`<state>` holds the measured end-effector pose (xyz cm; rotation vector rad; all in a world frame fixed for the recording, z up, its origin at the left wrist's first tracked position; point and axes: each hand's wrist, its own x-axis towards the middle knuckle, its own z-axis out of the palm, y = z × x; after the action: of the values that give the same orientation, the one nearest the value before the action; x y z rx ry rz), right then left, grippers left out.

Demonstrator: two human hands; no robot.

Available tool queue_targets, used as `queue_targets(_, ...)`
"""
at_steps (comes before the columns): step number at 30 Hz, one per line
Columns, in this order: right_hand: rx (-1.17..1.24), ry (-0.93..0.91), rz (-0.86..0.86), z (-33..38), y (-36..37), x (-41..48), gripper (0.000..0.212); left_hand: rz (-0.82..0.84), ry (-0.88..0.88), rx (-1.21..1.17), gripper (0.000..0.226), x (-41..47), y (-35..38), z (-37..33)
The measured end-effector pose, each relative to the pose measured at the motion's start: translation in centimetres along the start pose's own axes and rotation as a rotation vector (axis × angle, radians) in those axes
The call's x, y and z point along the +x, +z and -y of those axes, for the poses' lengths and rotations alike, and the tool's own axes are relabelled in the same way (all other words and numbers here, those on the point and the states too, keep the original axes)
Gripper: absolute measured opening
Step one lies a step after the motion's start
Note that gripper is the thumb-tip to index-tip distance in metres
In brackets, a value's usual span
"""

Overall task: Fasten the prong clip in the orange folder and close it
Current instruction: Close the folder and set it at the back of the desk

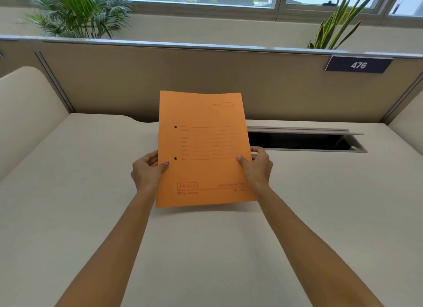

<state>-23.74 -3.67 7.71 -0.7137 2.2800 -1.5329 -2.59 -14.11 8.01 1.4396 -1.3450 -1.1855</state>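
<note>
1. The desk (pixel 297 215) fills the lower view, with partition walls along its far edge and both sides, and an open cable slot (pixel 304 140) set into the far right part of the surface; nothing else lies on it.
2. The orange folder (pixel 203 146) is held up above the middle of the desk, clear of the surface, shut, its printed front cover facing the wearer; its long axis runs from near to far, leaning towards the far partition.
3. The left hand (pixel 146 169) pinches the left long edge, the thumb on the cover just beside the lower of two punched holes; the right hand (pixel 257 166) pinches the right long edge at the same height, thumb in front, fingers behind.
4. The holes (pixel 175 142) lie along the left edge, so I judge that edge to be the spine, nearer the left hand; the right edge should be the one that swings open.
5. The prong clip is not visible; it may be inside.
</note>
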Motion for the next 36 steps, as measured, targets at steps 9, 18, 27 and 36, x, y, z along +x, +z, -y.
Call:
queue_targets(9, -0.029, 0.047, 0.062, -1.8, 4.9, 5.0, 0.040, -0.009, -0.086, 0.012, 0.044, 7.5, 2.2, 2.3)
queue_targets(18, -0.107, 0.039, 0.009, -3.5, 7.8, 6.0, 0.025, -0.033, -0.011, 0.152, 0.037, 9.2, 3.6, 4.3)
queue_targets(27, -0.201, -0.020, -0.013, -5.0, 6.7, 4.9, 0.052, 0.063, 0.204, 0.354, 0.053, 7.9, 2.6, 6.3)
queue_targets(36, -0.587, -0.448, 0.362, -8.9, 4.0, 0.8, 0.080, 0.284, 0.571, 0.916, 0.072, 3.7, -1.1, 11.6)
